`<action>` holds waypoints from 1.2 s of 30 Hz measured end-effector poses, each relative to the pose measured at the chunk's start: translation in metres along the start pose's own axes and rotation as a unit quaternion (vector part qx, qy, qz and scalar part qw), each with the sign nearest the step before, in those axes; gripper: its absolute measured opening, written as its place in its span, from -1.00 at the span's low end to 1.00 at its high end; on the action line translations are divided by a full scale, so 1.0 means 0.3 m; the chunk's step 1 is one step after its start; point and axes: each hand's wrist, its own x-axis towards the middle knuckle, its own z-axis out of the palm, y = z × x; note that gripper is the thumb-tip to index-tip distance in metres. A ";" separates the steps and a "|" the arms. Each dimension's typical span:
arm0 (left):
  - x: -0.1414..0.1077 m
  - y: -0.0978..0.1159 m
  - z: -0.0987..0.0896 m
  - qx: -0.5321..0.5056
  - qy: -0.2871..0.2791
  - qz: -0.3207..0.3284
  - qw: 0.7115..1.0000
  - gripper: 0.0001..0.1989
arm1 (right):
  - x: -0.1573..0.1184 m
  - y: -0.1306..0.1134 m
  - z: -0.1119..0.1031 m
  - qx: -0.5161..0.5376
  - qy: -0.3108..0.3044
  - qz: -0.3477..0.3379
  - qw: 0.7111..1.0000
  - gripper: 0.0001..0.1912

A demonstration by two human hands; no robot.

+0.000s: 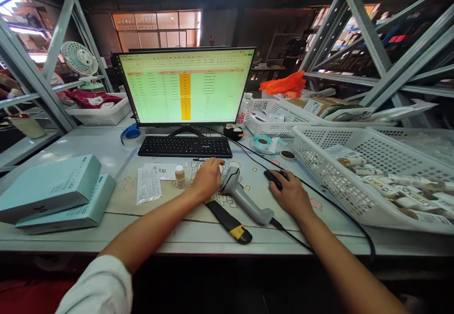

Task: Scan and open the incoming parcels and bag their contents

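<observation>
My right hand (292,193) rests over a black computer mouse (273,179), fingers curved round it. My left hand (209,178) is on the desk mat with its fingers curled in; I see nothing in it, though the palm side is hidden. Just right of it lies a grey barcode scanner (244,198) with a black cable. A black and yellow handled tool (229,222) lies below, its far end hidden by my left hand and wrist. To the left stand a small bottle (180,177) of amber liquid with a white cap and a clear packet with printed label (149,186).
A monitor (187,91) showing a spreadsheet stands behind a black keyboard (184,147). Two light-blue boxes (53,188) are stacked at left. At right, a white basket (329,186) holds several labelled bottles. Tape rolls (262,142) lie near it. Metal frames (369,30) flank the desk.
</observation>
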 end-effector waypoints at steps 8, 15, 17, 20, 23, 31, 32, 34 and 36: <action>0.196 -0.129 0.142 0.124 -0.058 -0.062 0.989 -0.50 | 0.004 0.018 0.026 -0.005 0.029 0.000 1.000 -0.48; 0.222 -0.172 0.190 0.172 -0.087 -0.036 0.981 -0.40 | 0.002 0.029 0.036 -0.009 0.052 -0.014 0.999 -0.48; 0.221 -0.174 0.199 0.170 -0.087 -0.036 0.981 -0.41 | 0.001 0.034 0.039 -0.010 0.059 -0.019 0.998 -0.48; 0.214 -0.177 0.206 0.162 -0.082 -0.041 0.983 -0.43 | 0.001 0.041 0.044 -0.008 0.063 -0.027 0.998 -0.48; 0.208 -0.178 0.208 0.162 -0.080 -0.041 0.983 -0.44 | 0.001 0.046 0.047 -0.008 0.061 -0.023 0.998 -0.47; 0.206 -0.181 0.218 0.161 -0.070 -0.037 0.984 -0.44 | 0.003 0.054 0.050 -0.001 0.061 -0.018 0.998 -0.49; 0.206 -0.181 0.218 0.161 -0.070 -0.036 0.984 -0.44 | 0.003 0.054 0.049 -0.001 0.059 -0.017 0.998 -0.49; 0.206 -0.181 0.217 0.159 -0.071 -0.037 0.984 -0.45 | 0.003 0.053 0.048 -0.001 0.052 -0.013 0.999 -0.48; 0.206 -0.181 0.216 0.157 -0.072 -0.038 0.984 -0.45 | 0.003 0.050 0.046 0.000 0.049 -0.010 0.999 -0.47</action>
